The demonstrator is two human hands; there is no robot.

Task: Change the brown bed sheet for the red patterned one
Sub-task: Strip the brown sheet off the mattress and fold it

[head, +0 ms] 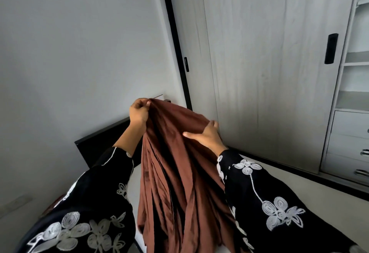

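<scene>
The brown bed sheet [175,172] hangs in long folds in front of me, lifted off the white mattress [283,180]. My left hand [138,111] pinches its top edge at the highest point. My right hand [207,135] grips the same top edge lower and further right, thumb over the cloth. Both arms wear black sleeves with white embroidered flowers. At the lower left a small bit of red fabric [54,203] shows, mostly hidden by my left sleeve. I cannot tell whether it is the red patterned sheet.
A black headboard [103,138] stands against the pale wall on the left. A grey wardrobe with a sliding door [269,68], open shelves and drawers [351,144] runs along the far side of the bed, close to the mattress.
</scene>
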